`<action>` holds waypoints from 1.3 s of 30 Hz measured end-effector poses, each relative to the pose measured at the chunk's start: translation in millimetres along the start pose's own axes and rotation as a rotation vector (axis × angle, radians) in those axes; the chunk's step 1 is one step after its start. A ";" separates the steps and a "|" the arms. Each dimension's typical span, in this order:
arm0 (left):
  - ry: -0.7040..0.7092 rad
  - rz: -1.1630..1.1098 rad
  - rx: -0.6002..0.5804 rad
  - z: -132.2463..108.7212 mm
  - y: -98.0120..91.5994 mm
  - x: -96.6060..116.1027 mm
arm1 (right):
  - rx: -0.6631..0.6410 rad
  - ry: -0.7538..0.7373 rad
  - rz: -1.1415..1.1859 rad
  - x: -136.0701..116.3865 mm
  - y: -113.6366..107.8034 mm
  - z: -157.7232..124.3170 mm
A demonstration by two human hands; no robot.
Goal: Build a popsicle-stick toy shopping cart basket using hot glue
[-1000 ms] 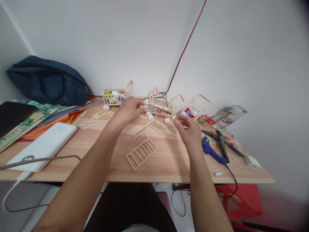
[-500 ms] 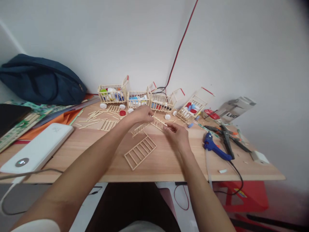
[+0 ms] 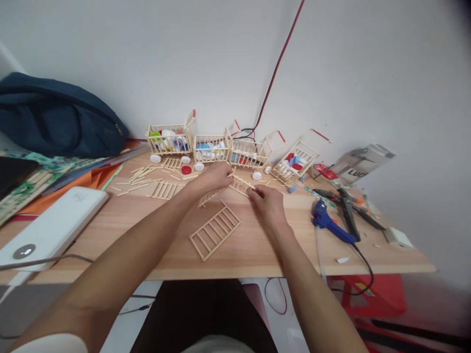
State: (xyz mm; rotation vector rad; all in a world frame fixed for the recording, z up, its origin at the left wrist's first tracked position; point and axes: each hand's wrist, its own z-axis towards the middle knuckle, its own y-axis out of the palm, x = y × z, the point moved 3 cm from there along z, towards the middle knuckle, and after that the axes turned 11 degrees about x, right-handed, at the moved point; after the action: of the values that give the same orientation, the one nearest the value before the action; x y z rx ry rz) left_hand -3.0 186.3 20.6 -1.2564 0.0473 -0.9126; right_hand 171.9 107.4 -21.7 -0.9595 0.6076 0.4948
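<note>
My left hand and my right hand meet over a small wooden stick lattice lying on the wooden table. Both hands pinch its ends, fingers closed on the sticks. A second lattice leans just under my left hand. A larger ladder-like stick panel lies flat nearer to me. Behind the hands stands a row of small stick-built carts filled with coloured bottle caps.
A blue glue gun and black pliers lie right of my hands. Loose sticks and another panel lie at the left. A white power bank, an orange sheet and a dark blue bag occupy the left side.
Both hands came down from the row of carts toward the table and closed on the small lattice. The view tilted slightly down.
</note>
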 end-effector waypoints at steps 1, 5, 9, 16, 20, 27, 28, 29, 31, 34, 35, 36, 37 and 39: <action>-0.009 0.003 0.002 -0.3 -0.2 -1.1 | -0.003 -0.011 -0.008 -0.4 1.3 1.1; -0.055 0.011 0.009 -3.9 -3.6 -4.4 | -0.015 -0.050 -0.033 -5.1 6.6 5.4; -0.112 0.022 0.015 -11.1 -10.1 -5.9 | -0.035 -0.082 -0.053 -10.6 12.5 10.1; -0.181 0.019 0.011 -19.3 -21.6 -10.4 | -0.073 -0.120 -0.038 -17.0 23.9 16.1; -0.191 -0.028 0.028 -16.8 -24.0 -12.7 | -0.109 -0.110 0.001 -14.9 22.8 18.2; -0.188 -0.297 0.114 -7.8 -19.7 -20.1 | 0.005 -0.143 -0.024 -23.6 -15.8 -2.2; -0.187 -0.313 0.129 -7.8 -19.5 -21.2 | -0.011 -0.176 -0.033 -31.9 -18.6 -12.0; -0.188 -0.325 0.139 -8.1 -19.5 -22.1 | -0.051 -0.197 -0.025 -41.5 -19.2 -23.1; -0.202 -0.335 0.144 -9.6 -20.4 -22.9 | -0.197 -0.208 -0.013 -62.4 -14.0 -46.9; -0.228 -0.333 0.112 -12.0 -23.9 -20.7 | -0.376 -0.243 -0.128 -89.6 0.3 -73.9; -0.227 -0.323 0.095 -12.1 -25.6 -19.1 | -0.427 -0.264 -0.183 -95.9 5.3 -78.7; -0.218 -0.307 0.076 -11.9 -27.4 -17.2 | -0.472 -0.284 -0.241 -100.7 9.8 -81.3; -0.202 -0.287 0.056 -11.2 -29.0 -15.2 | -0.509 -0.304 -0.289 -104.2 13.4 -82.1; -0.168 -0.252 0.017 -9.1 -31.0 -11.9 | -0.548 -0.334 -0.362 -108.1 17.1 -80.2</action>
State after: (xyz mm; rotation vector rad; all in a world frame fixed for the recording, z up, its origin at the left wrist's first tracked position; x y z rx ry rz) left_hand -32.9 185.8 37.8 -1.3379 -0.2559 -1.0169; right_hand 61.7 33.3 6.0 -1.4334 -0.0194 0.4892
